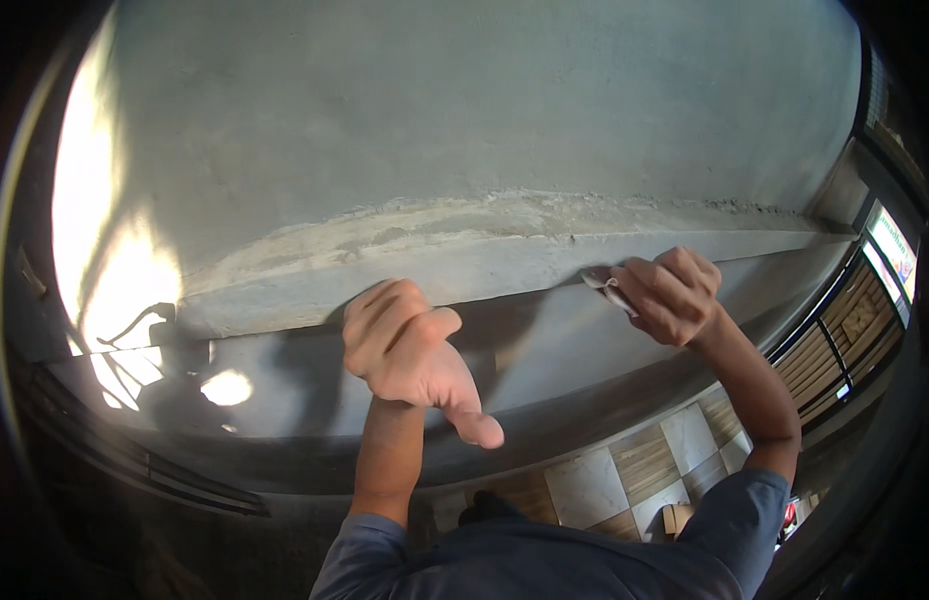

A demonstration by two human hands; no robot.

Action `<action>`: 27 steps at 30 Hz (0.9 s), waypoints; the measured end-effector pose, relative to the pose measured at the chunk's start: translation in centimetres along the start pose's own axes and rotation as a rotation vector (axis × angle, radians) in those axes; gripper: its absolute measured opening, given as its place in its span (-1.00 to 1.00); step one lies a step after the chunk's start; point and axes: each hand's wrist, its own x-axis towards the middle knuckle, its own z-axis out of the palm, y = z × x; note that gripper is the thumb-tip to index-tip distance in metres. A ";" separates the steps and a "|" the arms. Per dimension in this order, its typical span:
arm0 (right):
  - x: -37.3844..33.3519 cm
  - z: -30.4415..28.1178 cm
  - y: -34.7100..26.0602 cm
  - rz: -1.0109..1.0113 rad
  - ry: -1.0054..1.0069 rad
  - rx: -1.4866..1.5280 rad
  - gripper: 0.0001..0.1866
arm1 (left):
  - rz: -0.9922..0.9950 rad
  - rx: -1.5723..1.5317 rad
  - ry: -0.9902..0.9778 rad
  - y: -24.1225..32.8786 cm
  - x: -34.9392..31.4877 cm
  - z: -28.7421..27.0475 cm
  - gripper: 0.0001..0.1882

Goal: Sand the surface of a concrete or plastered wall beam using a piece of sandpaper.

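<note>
In my right hand [675, 298] a small folded sandpaper-like sheet [610, 290], grey on one face and pale on another, is pinched between curled fingers. Its edge lies close to the front of a grey plastered ledge [465, 272]; whether it touches is unclear. My left hand [405, 350] is to the left, just at the ledge's lower edge. Its fingers are curled in and the thumb sticks out downward, with nothing visible in it. Rough, crumbly plaster [565, 212] runs along the ledge's top, where it meets the wall.
A smooth grey wall [485, 100] rises behind the ledge. Bright sunlight falls at far left, near a dark bent piece [145, 325]. Below is a floor of wood-look and pale tiles [590, 485]. A black-framed barrier with slats [835, 350] stands at right.
</note>
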 end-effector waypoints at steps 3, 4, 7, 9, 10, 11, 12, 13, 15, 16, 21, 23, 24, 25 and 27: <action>1.3 0.6 -1.1 0.028 0.025 0.043 -0.81 | 0.027 -0.039 -0.061 0.5 0.3 0.0 -0.05; 2.2 0.8 -1.6 0.032 0.003 0.051 -0.80 | 0.019 -0.009 -0.062 0.4 0.1 -0.4 -0.05; 0.3 -0.6 -0.6 0.004 -0.052 0.134 -0.77 | -0.009 0.052 -0.043 0.8 -0.5 -0.8 -0.07; -1.8 -1.4 0.2 0.015 -0.057 -0.039 -0.74 | 0.042 0.103 -0.142 0.6 0.1 -0.5 -0.08; -1.8 -1.6 -0.6 0.006 -0.060 -0.058 -0.70 | 0.071 0.117 -0.112 1.0 0.0 0.1 -0.09; -1.3 -1.4 -0.7 0.008 -0.064 -0.061 -0.70 | 0.070 0.112 -0.112 0.8 0.1 0.4 -0.09; -0.3 -0.7 -0.9 -0.009 -0.047 0.023 -0.71 | 0.102 0.115 -0.058 0.3 0.2 0.8 -0.09; 1.2 0.0 -1.2 -0.031 -0.037 0.114 -0.72 | 0.125 0.122 0.002 0.0 0.0 0.9 -0.09; 3.5 0.5 -2.7 -0.082 -0.145 0.154 -0.68 | 0.083 0.121 0.018 0.5 -0.2 0.9 -0.10; 3.2 0.7 -2.4 -0.065 -0.076 0.153 -0.68 | 0.072 0.130 -0.007 0.3 0.0 0.7 -0.11; 0.6 0.7 -1.5 0.024 -0.054 -0.032 -0.70 | 0.072 0.130 -0.150 0.3 -0.2 -0.1 -0.15; 2.2 1.7 -2.6 0.035 0.023 0.054 -0.69 | 0.077 0.156 -0.072 0.3 -0.1 0.6 -0.19; 2.5 1.5 -2.8 0.004 -0.024 0.055 -0.68 | 0.000 0.162 -0.050 0.8 -0.3 0.6 -0.21; 2.2 1.4 -2.7 0.002 -0.025 0.061 -0.68 | -0.067 0.172 -0.031 1.0 -0.3 0.4 -0.23; 0.9 0.7 -1.9 -0.001 0.039 -0.016 -0.65 | -0.101 0.128 -0.015 1.4 -0.6 0.6 -0.22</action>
